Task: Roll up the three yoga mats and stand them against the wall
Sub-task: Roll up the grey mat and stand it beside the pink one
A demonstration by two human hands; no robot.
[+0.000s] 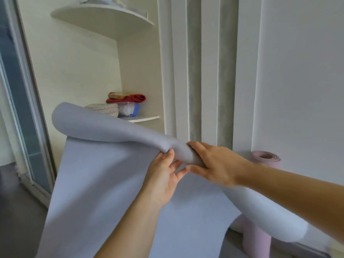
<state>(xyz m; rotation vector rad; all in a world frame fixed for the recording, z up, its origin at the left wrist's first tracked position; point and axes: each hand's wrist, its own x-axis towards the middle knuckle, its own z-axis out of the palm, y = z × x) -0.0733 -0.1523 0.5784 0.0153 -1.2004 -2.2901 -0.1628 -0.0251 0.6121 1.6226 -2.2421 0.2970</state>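
A lavender-grey yoga mat (104, 183) hangs in front of me, its top edge loosely curled into a roll that runs from upper left to lower right. My right hand (214, 164) grips the roll from above near its middle. Just below it, my left hand (163, 175) pinches the mat's underside with thumb and fingers. A pink yoga mat (260, 237), rolled up, stands upright against the white wall (297, 90) at the right, partly hidden behind the grey mat and my right forearm.
A white corner shelf (141, 118) holds a woven basket, a clear box and red cloth. Another curved shelf (104, 19) is higher up. A glass sliding door (20, 108) stands at the left. Grey curtains (193, 71) hang in the middle. The floor is dark grey.
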